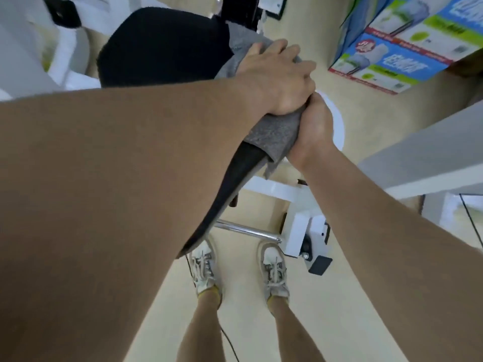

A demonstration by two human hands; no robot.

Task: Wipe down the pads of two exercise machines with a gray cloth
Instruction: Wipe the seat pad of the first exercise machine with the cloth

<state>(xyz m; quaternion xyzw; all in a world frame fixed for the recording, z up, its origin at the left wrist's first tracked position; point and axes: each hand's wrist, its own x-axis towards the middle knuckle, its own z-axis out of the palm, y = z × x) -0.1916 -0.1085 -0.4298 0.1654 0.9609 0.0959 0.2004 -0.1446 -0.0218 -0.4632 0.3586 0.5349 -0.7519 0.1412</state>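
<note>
Gray cloth is what I'm watching, draped over the upper edge of a black pad and pinned there between both of my hands. Nearest to me, at the bottom of the view, my two legs and a pair of pale laced sneakers stand on the beige floor, with a thin dark cable running between them. Just beyond the shoes, a chrome bar meets the white machine frame low down. Above that, my right hand comes up from the lower right, its fingers curled around the cloth and the pad edge from the side. My left hand reaches across from the left, fingers clenched down over the top of the cloth, touching the right hand. Beyond it, more cloth bunches against a second black pad, broad and rounded. Farthest off, a printed cardboard box in blue, green and red sits on the floor at the upper right, and a pale gray beam crosses the right edge.
</note>
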